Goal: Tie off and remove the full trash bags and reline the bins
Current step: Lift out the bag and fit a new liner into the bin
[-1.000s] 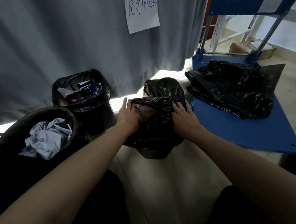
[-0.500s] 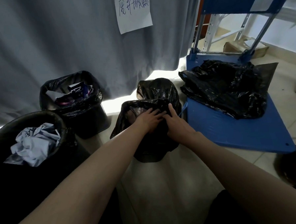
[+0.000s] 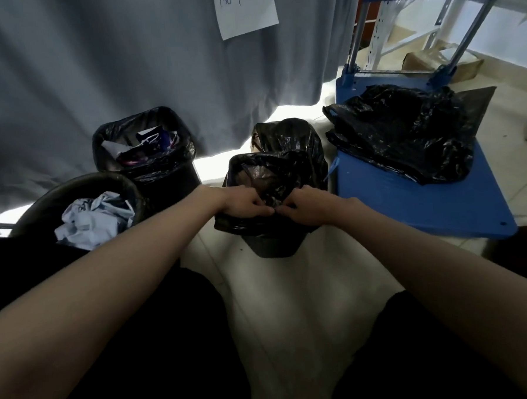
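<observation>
Pinching at the near rim of the middle bin [image 3: 275, 250], both hands are working the black liner bag [image 3: 281, 180] right at the front edge. The left hand [image 3: 244, 202] is sitting with its fingers curled down onto the plastic, thumb and fingertips nipping a fold of it. The right hand [image 3: 311, 206] is meeting it almost knuckle to knuckle, its fingers bent and gripping the same bunched edge. The bag is draping over the bin's rim, its mouth gaping open behind the hands and its back flap standing up tall. To the left, a square bin [image 3: 146, 162] lined in black is standing against the grey curtain [image 3: 126, 60], stuffed with paper and wrappers. Nearer on the left, a round bin [image 3: 43, 207] is holding a crumpled pale blue cloth [image 3: 94, 219]. On the right, a heap of black bags [image 3: 405, 131] is lying on the blue deck of a platform trolley [image 3: 424, 203]. A handwritten paper notice [image 3: 246, 11] is hanging on the curtain above.
</observation>
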